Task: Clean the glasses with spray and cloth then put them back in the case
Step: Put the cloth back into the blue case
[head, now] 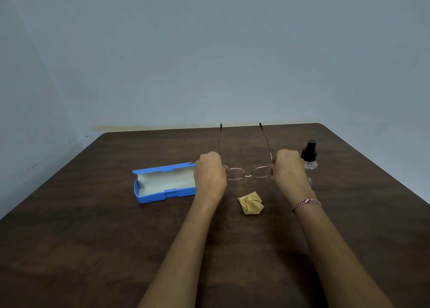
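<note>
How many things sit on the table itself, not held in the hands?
3: open blue case at left, crumpled yellow cloth below the glasses, spray bottle at right, partly behind the right hand. No others show.

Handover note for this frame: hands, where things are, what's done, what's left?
Left hand and right hand each pinch one end of the thin metal-framed glasses, temples unfolded, above the brown table.
Blue plastic case lies open at left; crumpled yellow cloth near; clear spray bottle with black nozzle stands at right.
Done: glasses out. Spraying, wiping: cannot tell.
Left: return glasses to case.
</note>
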The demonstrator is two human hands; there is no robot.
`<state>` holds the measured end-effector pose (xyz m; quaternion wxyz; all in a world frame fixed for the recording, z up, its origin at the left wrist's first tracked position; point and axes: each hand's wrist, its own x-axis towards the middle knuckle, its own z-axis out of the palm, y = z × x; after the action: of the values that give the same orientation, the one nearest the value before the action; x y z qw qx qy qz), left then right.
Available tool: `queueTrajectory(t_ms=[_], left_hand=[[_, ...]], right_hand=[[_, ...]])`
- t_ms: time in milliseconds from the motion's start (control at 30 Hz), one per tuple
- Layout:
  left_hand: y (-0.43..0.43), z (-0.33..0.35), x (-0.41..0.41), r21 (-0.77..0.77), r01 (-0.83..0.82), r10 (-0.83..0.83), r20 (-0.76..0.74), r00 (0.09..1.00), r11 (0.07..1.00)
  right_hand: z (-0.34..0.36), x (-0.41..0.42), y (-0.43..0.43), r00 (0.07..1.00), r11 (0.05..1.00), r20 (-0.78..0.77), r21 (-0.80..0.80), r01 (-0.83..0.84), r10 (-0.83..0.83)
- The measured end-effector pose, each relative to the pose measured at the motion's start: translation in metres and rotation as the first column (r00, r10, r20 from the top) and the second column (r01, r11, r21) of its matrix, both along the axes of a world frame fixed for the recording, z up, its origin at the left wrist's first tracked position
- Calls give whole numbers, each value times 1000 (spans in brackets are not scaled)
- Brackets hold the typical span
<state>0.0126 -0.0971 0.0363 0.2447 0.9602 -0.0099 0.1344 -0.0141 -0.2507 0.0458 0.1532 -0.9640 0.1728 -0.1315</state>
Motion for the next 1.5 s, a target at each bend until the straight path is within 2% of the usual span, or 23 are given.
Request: queueTrajectory(t_ms=[100,333,633,933,1167,1233,1500], left_hand=[[-2,-2,1,58,2,1,-51,999,998],[-4,-4,-1,110,28,-12,-150,989,994],[-4,-4,0,169,91,-49,-234,971,981],[0,-1,-5,141,73,-34,-259,965,987],[3,6,-23,118,-1,15,-113,994,993],[-1,6,-30,92,7,2,-89,996,996],[-17,-17,-57,-104,124,-137,-128,982,987]], right_hand=[[0,-5,0,994,996,-105,-84,-38,29],[2,-9,1,968,991,-239,-87,-99,75],[-1,-8,0,959,994,-275,-60,-94,74],[2,-18,6,967,992,-235,-57,-111,94],[4,-40,6,983,995,-174,-69,-77,64],[1,-46,4,993,996,-116,-71,-46,38],[-33,-56,28,987,977,-7,138,-161,163]])
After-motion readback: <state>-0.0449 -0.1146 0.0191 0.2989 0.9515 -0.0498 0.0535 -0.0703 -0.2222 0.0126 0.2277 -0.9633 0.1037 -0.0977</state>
